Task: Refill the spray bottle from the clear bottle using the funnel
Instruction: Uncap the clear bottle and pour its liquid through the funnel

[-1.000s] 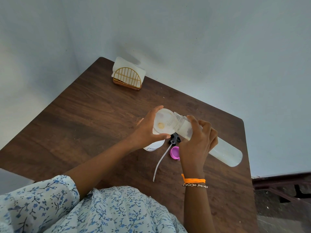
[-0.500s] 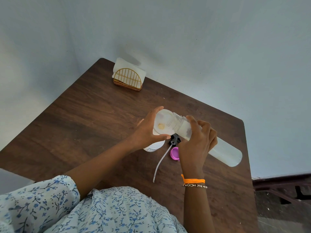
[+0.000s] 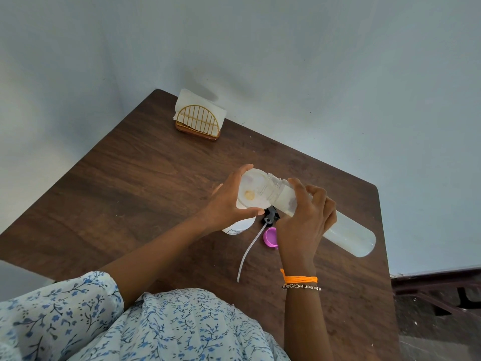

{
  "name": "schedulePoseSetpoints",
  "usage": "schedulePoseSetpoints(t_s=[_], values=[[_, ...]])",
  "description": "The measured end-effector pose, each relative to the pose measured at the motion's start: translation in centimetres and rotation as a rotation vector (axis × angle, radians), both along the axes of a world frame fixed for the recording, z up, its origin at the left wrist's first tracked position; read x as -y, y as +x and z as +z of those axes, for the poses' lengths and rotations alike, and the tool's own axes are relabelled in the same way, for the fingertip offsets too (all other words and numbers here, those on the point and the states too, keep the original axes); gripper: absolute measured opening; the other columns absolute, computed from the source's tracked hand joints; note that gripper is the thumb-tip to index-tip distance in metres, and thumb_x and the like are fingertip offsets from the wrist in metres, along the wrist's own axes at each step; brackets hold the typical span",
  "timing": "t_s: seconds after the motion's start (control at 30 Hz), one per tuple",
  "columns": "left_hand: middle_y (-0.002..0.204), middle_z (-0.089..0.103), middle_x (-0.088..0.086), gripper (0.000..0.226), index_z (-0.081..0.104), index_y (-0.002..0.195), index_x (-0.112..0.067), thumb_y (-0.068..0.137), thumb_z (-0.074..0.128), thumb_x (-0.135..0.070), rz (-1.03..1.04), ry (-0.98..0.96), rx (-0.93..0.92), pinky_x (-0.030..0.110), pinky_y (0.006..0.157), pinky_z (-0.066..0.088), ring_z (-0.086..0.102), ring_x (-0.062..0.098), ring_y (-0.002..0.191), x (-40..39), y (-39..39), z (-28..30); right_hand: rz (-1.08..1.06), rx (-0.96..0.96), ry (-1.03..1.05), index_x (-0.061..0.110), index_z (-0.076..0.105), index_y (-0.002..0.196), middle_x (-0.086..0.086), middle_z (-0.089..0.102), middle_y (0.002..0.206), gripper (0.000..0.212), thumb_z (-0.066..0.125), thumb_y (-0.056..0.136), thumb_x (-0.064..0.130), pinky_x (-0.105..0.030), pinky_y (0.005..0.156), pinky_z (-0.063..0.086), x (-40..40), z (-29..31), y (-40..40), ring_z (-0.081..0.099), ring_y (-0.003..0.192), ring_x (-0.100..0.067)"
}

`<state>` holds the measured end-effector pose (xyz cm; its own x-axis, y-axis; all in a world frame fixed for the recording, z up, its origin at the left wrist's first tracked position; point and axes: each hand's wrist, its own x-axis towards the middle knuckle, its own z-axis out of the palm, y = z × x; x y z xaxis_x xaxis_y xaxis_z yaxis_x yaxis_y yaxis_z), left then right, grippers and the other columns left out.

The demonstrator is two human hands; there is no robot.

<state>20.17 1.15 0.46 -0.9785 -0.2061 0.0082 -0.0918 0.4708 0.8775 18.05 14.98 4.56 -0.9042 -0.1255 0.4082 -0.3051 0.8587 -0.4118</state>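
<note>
**A:** While the clear bottle (image 3: 338,227) is lying tipped almost flat with its open neck over the funnel (image 3: 251,190), which step are we looking at?

**B:** The pouring, I'd judge. The funnel is sitting on the spray bottle (image 3: 238,227), whose white body is showing just below the left hand (image 3: 226,207) on the table (image 3: 130,191).

**A:** And the hands?

**B:** The left hand is curling round the funnel's rim, thumb at the near edge and fingers at the far edge, steadying it. The right hand (image 3: 303,217) is gripping the clear bottle near its shoulder, fingers wrapped over the top.

**A:** What is the next move calling for?

**B:** Probably a slow lift of the bottle's far end, keeping the neck inside the rim. I cannot tell whether liquid is running.

**A:** The loose parts?

**B:** The spray head (image 3: 270,216) with its tube and the pink cap (image 3: 270,237) are lying between the hands, waiting.
</note>
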Motion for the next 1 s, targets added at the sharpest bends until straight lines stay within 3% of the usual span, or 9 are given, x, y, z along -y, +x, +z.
schedulePoseSetpoints(t_s=[0.73, 1.0], values=[[0.150, 0.025, -0.006, 0.093, 0.015, 0.142, -0.030, 0.072, 0.076, -0.035, 0.002, 0.007, 0.011, 0.048, 0.112, 0.028, 0.029, 0.012, 0.133, 0.04, -0.08, -0.03, -0.001, 0.004, -0.050, 0.023, 0.058, 0.118, -0.009, 0.052, 0.117, 0.061, 0.073, 0.065, -0.003, -0.045, 0.099, 0.031, -0.10, -0.15, -0.16, 0.039, 0.116, -0.030], [0.148, 0.026, -0.009, 0.096, 0.017, 0.140, -0.034, 0.068, 0.079, -0.037, 0.011, 0.067, 0.012, 0.045, 0.112, 0.031, 0.032, 0.010, 0.129, 0.23, 0.07, -0.16, 0.081, 0.019, -0.284, 0.017, 0.057, 0.121, -0.009, 0.056, 0.113, 0.064, 0.077, 0.063, -0.002, -0.045, 0.089, 0.042, -0.44, 0.82, -0.28, 0.050, 0.104, -0.027]])
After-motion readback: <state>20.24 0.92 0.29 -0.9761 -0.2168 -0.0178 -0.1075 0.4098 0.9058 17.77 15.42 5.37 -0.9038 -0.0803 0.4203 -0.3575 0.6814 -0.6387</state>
